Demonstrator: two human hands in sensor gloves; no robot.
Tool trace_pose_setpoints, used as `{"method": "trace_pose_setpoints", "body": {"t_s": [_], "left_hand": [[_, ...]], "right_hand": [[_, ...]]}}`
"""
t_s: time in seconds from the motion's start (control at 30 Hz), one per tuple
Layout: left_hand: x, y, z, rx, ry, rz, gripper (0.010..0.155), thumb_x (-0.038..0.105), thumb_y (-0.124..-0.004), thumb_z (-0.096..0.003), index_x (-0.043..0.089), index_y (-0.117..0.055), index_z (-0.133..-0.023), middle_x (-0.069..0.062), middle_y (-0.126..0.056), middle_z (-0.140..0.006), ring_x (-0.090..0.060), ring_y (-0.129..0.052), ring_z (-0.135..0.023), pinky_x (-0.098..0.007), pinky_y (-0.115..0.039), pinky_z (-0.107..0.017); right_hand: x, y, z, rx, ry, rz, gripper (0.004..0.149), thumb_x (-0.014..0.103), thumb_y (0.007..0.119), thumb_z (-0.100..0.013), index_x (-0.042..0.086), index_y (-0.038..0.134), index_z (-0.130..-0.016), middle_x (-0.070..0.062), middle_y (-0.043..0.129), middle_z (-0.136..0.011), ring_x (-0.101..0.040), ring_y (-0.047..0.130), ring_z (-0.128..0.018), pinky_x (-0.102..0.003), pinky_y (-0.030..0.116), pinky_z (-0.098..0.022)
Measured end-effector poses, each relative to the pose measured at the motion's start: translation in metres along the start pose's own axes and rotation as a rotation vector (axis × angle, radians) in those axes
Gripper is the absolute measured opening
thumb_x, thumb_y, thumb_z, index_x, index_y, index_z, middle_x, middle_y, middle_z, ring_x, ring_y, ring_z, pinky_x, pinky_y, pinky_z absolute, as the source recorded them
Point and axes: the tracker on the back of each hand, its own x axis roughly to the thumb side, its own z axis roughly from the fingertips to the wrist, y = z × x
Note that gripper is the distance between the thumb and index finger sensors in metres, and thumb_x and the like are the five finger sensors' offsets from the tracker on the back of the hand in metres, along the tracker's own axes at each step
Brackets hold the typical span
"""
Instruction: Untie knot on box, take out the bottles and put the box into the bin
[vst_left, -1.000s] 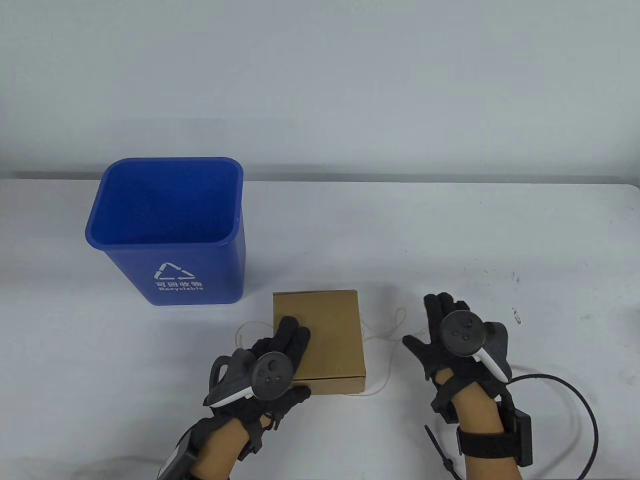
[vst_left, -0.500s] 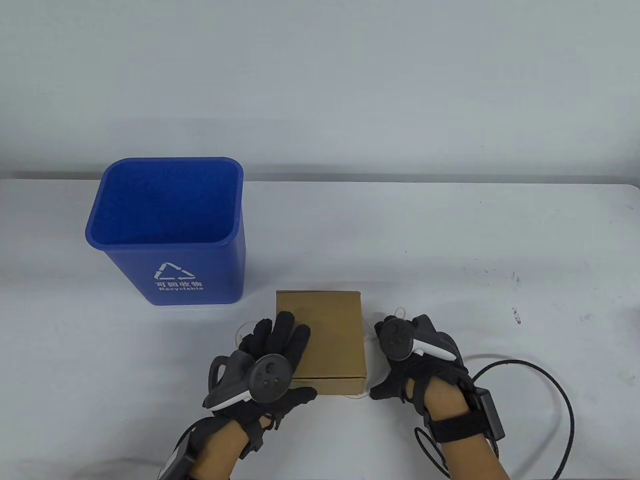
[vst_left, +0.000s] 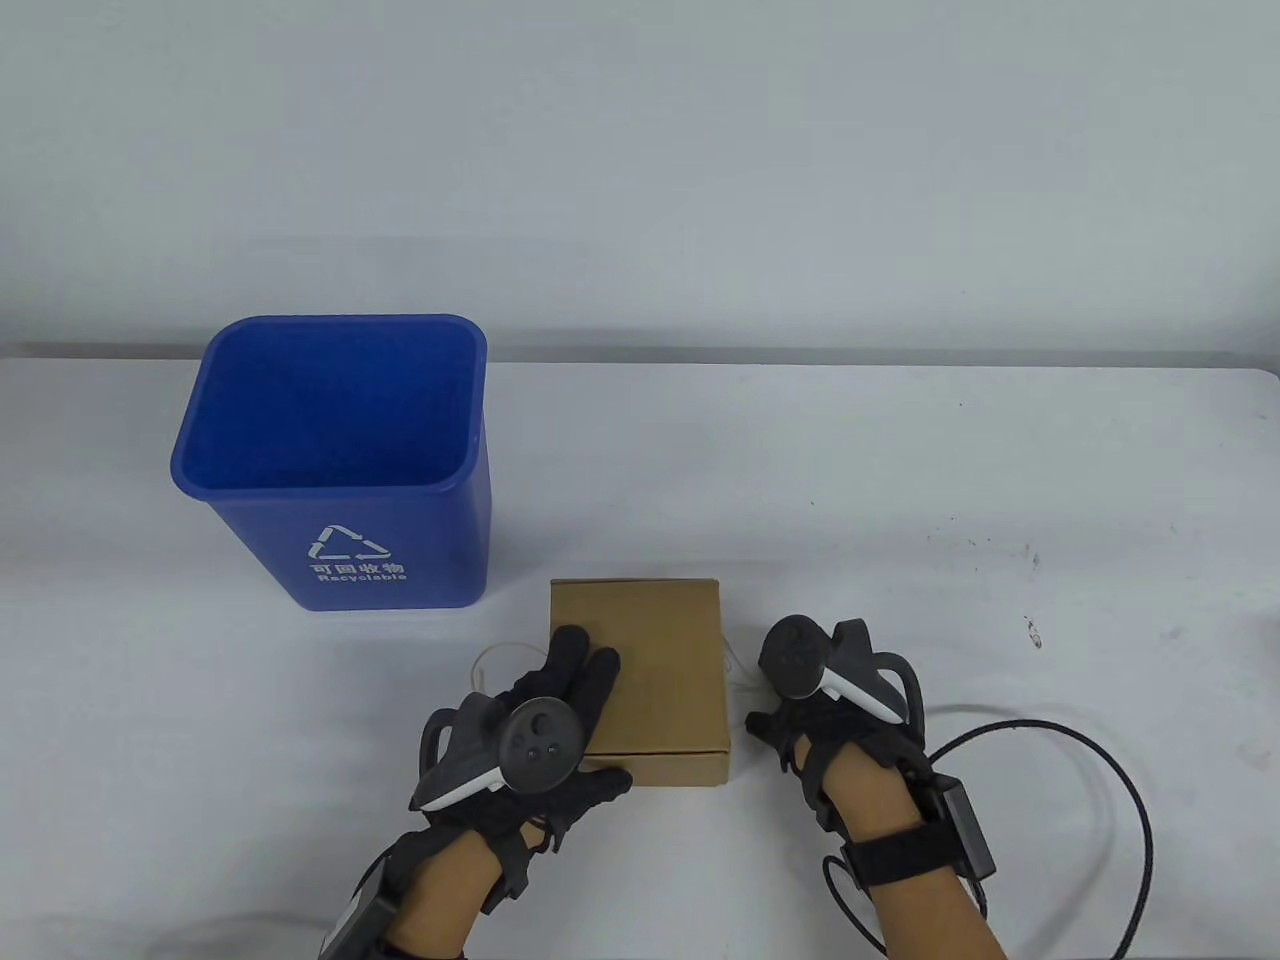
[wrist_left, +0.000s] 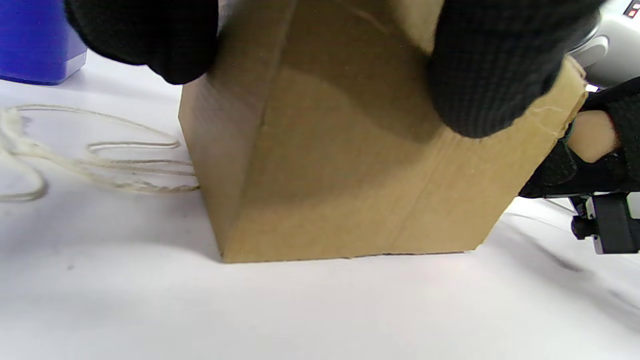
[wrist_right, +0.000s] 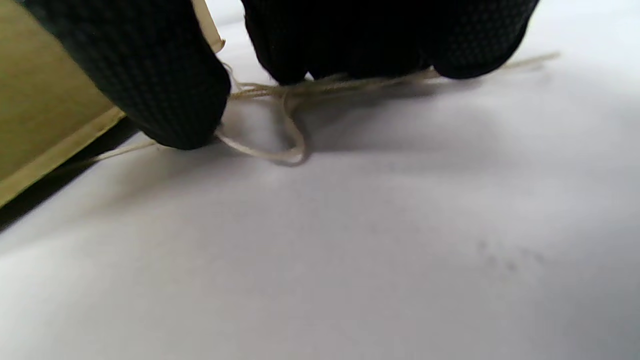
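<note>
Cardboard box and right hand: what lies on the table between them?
Between the cardboard box and the right hand lies only pale string on the white table; the right wrist view shows it best.

bin (vst_left: 400, 560): blue, white recycling mark | box (vst_left: 650, 670): plain brown | string (wrist_left: 100, 165): cream | table (vst_left: 900, 480): white

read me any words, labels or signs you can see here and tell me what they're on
"可回收物": white characters on the front of the blue bin, under a white recycling-arrows sign.
"Recyclable": white letters just below those characters, small but legible.
The cardboard box shows no print.
The tracker on the left hand and the right hand carries no readable text.
</note>
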Motion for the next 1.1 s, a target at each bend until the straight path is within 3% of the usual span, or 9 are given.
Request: {"method": "trace_pose_setpoints", "body": {"t_s": [0.27,0.8,1.1], "left_hand": [[0.000,0.000,0.000,0.005,-0.001,0.003,0.103,0.062,-0.081,-0.0461,0.031,-0.008,-0.112,-0.012,0.001,-0.115,-0.063,-0.062,-0.099,-0.071,-0.057,-0.071],[-0.005,-0.001,0.000,0.057,-0.012,0.035,0.102,0.063,-0.082,-0.0455,0.032,-0.011,-0.113,-0.008,-0.002,-0.117,-0.063,-0.064,-0.098,-0.070,-0.058,-0.070],[-0.007,-0.001,0.000,0.073,-0.004,0.053,0.102,0.063,-0.082,-0.0455,0.032,-0.012,-0.113,-0.008,-0.002,-0.117,-0.064,-0.064,-0.097,-0.070,-0.058,-0.070]], "right_hand": [[0.020,0.000,0.002,-0.073,0.000,0.138,0.039,0.033,0.085,-0.048,0.015,0.081,-0.082,-0.007,0.086,-0.077,-0.030,0.088,-0.062,-0.044,0.080,-0.042],[0.027,0.011,0.009,-0.072,-0.082,0.215,0.041,0.032,0.079,-0.047,0.008,0.074,-0.081,-0.014,0.082,-0.067,-0.028,0.087,-0.051,-0.042,0.078,-0.036],[0.026,0.023,0.042,-0.069,-0.185,0.247,0.042,0.033,0.079,-0.047,0.009,0.074,-0.081,-0.013,0.083,-0.066,-0.028,0.087,-0.050,-0.042,0.078,-0.036]]}}
